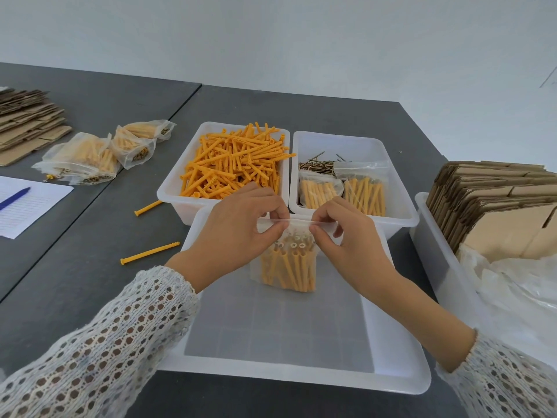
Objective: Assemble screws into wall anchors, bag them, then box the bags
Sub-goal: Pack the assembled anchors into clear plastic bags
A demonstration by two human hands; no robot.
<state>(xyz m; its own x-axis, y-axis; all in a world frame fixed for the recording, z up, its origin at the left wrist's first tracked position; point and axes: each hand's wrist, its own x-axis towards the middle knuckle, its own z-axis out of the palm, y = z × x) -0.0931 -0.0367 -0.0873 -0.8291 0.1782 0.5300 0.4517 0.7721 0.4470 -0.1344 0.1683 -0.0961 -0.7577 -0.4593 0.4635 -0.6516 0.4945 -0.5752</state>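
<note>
On the desk [90, 267] at far left, several filled bags [90, 158] are lying finished beside flat cardboard [27, 122], none boxed yet. In the middle, the left hand [241, 224] and right hand [340, 233] are each pinching the zip strip of a filled bag [287, 263] over an empty tray [280, 336], apparently sealing it. Loose anchors [235, 164], screws [316, 165] and folded boxes [494, 206] are waiting rightward, so much work remains.

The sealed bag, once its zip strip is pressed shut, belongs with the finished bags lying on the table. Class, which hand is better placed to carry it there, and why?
Probably the left hand. It already pinches the bag at its zip strip, and the finished bags lie on its side of the table. The right hand would have to cross over the orange anchor bin.
</note>
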